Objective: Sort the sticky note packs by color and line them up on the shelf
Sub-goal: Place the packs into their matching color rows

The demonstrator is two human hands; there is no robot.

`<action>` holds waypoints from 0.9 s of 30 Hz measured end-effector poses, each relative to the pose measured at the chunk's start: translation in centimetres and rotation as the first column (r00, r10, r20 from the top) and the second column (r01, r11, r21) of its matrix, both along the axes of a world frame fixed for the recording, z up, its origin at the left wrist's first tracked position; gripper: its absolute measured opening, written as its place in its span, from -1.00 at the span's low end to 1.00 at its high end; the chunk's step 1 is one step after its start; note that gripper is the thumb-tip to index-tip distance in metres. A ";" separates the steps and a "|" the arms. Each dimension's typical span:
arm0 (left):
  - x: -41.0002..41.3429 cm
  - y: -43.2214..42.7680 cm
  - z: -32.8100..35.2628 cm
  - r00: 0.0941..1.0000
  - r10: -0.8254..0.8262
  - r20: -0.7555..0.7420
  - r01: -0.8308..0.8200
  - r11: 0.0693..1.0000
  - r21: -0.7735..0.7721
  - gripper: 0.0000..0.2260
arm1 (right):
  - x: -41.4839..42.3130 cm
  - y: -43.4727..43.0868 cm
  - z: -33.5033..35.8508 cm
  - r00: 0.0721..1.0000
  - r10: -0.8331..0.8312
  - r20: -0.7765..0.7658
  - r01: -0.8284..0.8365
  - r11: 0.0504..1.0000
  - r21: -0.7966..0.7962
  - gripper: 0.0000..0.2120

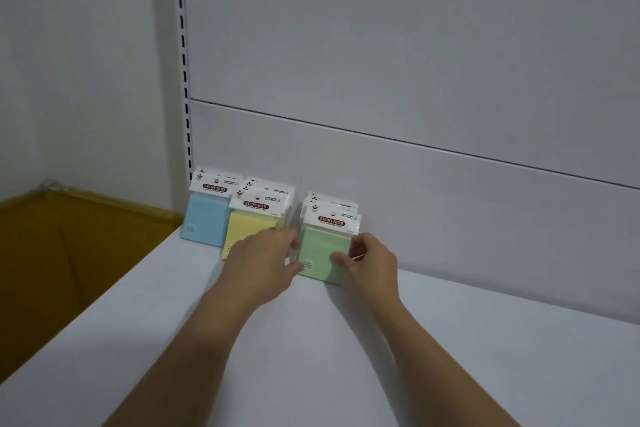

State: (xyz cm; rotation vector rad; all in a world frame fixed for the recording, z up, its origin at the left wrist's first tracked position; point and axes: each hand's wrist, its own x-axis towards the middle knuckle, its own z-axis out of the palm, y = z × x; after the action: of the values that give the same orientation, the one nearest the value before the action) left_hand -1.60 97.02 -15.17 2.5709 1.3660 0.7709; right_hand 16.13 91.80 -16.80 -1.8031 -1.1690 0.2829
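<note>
Head view: three groups of packs stand on the white shelf (346, 340), leaning toward its back panel (415, 107). The green packs (320, 250) are the landmark. Left of them, across a narrow gap, are the yellow packs (244, 229), and further left the blue packs (204, 222), touching the yellow.

The left hand (266, 258) has its fingers curled round the green packs' left edge, thumb at the lower front corner. The right hand (369, 258) pinches their right edge, thumb on the front face. Both hands hold the green group.

To finish this well, I judge the group should be slid left as one block, kept squeezed so the rear packs do not fan out, until it sits just beside the yellow, front faces level.
</note>
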 end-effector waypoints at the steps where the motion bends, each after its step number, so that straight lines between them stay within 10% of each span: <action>1: 0.3 -0.1 -0.1 1.000 0.006 -0.017 -0.006 1.000 0.002 -0.77 | -0.3 0.2 -0.1 1.000 -0.014 -0.016 0.014 1.000 0.014 -0.77; 11: 2.4 -0.2 -1.7 0.996 0.069 -0.063 -0.069 0.998 -0.013 -0.73 | -0.9 0.1 -1.7 0.999 0.008 0.050 -0.006 0.999 -0.033 -0.42; 27: 2.7 0.4 -1.9 0.994 0.064 -0.085 -0.061 0.998 0.030 -0.80 | -1.4 -0.1 -2.1 0.884 0.080 0.461 0.010 0.982 -0.190 -0.39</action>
State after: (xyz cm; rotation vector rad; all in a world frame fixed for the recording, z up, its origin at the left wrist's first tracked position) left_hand 1.09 97.40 -17.11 2.6217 1.4771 0.7008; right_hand 14.75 91.69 -18.88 -2.0874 -1.5536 -0.0330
